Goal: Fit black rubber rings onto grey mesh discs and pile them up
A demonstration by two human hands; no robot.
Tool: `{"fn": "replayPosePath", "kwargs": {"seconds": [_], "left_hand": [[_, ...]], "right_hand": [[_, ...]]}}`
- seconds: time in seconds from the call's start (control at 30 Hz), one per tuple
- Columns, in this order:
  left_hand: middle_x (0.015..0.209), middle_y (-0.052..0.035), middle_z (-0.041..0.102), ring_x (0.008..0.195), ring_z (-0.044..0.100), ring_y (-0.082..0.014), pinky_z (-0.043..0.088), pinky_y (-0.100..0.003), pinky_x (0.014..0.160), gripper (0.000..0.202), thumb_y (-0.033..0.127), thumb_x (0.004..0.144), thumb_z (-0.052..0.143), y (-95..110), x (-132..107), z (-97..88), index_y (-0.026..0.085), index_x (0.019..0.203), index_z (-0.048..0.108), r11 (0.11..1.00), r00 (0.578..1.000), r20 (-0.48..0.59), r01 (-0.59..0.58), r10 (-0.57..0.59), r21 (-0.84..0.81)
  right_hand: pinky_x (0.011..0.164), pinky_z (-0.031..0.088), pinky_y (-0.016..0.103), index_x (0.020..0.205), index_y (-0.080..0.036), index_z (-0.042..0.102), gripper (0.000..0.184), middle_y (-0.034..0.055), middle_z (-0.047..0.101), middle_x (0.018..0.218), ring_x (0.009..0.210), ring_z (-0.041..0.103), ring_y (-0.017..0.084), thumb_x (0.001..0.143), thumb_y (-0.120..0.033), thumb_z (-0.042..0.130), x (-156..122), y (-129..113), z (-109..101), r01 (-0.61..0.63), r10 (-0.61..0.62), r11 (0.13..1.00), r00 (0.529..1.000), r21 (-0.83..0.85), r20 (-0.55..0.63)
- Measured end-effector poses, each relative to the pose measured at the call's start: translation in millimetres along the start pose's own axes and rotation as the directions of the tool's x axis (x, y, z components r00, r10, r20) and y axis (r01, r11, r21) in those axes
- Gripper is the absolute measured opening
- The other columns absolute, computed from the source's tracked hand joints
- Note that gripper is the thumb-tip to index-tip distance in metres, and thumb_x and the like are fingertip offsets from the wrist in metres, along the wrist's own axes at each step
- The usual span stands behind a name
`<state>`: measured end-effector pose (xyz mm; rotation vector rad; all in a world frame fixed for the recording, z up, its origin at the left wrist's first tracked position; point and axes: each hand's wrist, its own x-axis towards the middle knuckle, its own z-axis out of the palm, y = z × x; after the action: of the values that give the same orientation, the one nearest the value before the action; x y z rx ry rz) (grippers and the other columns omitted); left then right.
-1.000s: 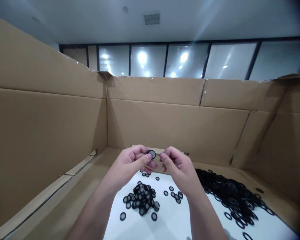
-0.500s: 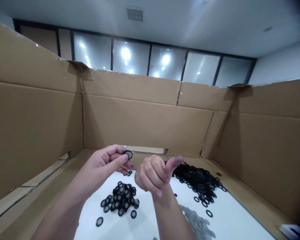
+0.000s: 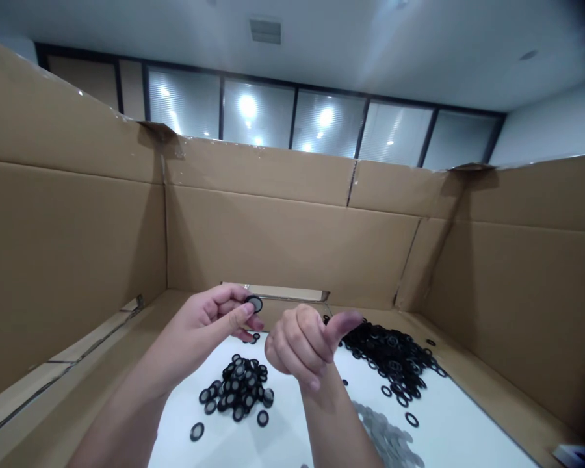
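Between thumb and fingertips, my left hand (image 3: pixel 214 318) pinches a black rubber ring (image 3: pixel 255 303) with a grey disc set in its middle. Just right of it, my right hand (image 3: pixel 299 344) is curled into a fist with the thumb stuck out to the right. The curled fingers hide whatever may lie inside the fist. Below my left hand, a pile of black rings with grey centres (image 3: pixel 238 387) rests on the white surface (image 3: pixel 283 435). Beyond my right hand spreads a heap of black rings (image 3: pixel 390 354). Loose grey discs (image 3: pixel 385 432) lie beside my right forearm.
Tall cardboard walls (image 3: pixel 283 240) enclose the work surface on the left, far and right sides. A slot (image 3: pixel 283 293) is cut low in the far wall. Single rings (image 3: pixel 412 419) lie scattered near the heap. A white object (image 3: pixel 572 454) sits at the lower right.
The whole view has shifted slightly, so everything appears a little further right. Both hands keep nearly the same pose, and the left still pinches the ring with its disc.
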<state>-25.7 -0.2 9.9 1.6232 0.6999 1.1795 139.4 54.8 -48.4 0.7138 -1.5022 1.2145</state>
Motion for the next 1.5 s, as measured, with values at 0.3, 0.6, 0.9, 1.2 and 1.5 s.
{"fn": "replayPosePath", "kwargs": {"seconds": [0.3, 0.6, 0.9, 1.2, 1.5], "left_hand": [[0.083, -0.0066, 0.075, 0.083, 0.072, -0.0193, 0.060, -0.026, 0.071, 0.025, 0.041, 0.090, 0.070, 3, 0, 3.3, 0.017, 0.094, 0.070, 1.000, 0.996, -0.093, -0.016, 0.018, 0.026], [0.095, -0.0069, 0.076, 0.086, 0.068, -0.0190, 0.057, -0.025, 0.072, 0.024, 0.039, 0.085, 0.076, -3, 4, 2.3, 0.018, 0.097, 0.078, 0.995, 0.974, -0.206, -0.091, 0.098, 0.043], [0.095, -0.0067, 0.077, 0.084, 0.070, -0.0184, 0.059, -0.028, 0.079, 0.024, 0.036, 0.088, 0.072, -1, 5, 8.1, 0.017, 0.102, 0.078, 0.993, 0.978, -0.171, -0.118, 0.118, 0.007], [0.090, -0.0043, 0.076, 0.083, 0.069, -0.0159, 0.057, -0.025, 0.078, 0.020, 0.036, 0.089, 0.072, -3, 7, 9.8, 0.018, 0.098, 0.075, 0.992, 0.977, -0.176, -0.125, 0.120, -0.020], [0.087, -0.0046, 0.074, 0.079, 0.065, -0.0153, 0.057, -0.026, 0.073, 0.023, 0.037, 0.092, 0.068, -7, 8, 8.3, 0.017, 0.098, 0.077, 0.990, 0.978, -0.155, -0.143, 0.138, -0.020]], "right_hand": [[0.035, 0.039, 0.020, 0.064, -0.022, 0.049, 0.057, -0.0083, 0.042, 0.047, 0.034, 0.045, 0.008, 0.087, -0.075, 0.053, 20, -33, 29, -0.470, 0.177, 0.779, 0.799, -0.414, -0.574], [0.059, 0.052, 0.025, 0.098, -0.023, 0.068, 0.007, 0.0027, 0.066, 0.092, 0.078, 0.066, 0.015, 0.092, -0.021, 0.066, 32, -34, 55, -0.436, -0.133, 0.077, 0.887, -0.897, -0.442], [0.064, 0.056, 0.026, 0.101, -0.021, 0.070, 0.012, 0.0050, 0.067, 0.100, 0.080, 0.066, 0.015, 0.095, -0.016, 0.061, 32, -32, 57, -0.361, -0.244, -0.059, 0.909, -0.931, -0.338], [0.064, 0.058, 0.026, 0.098, -0.022, 0.070, 0.011, 0.0041, 0.067, 0.097, 0.081, 0.066, 0.015, 0.094, -0.015, 0.062, 35, -31, 58, -0.385, -0.245, -0.013, 0.896, -0.923, -0.370], [0.075, 0.058, 0.027, 0.105, -0.024, 0.070, 0.020, 0.0033, 0.065, 0.106, 0.089, 0.066, 0.015, 0.094, -0.011, 0.059, 33, -35, 55, -0.328, -0.130, -0.044, 0.938, -0.944, -0.320]]}}
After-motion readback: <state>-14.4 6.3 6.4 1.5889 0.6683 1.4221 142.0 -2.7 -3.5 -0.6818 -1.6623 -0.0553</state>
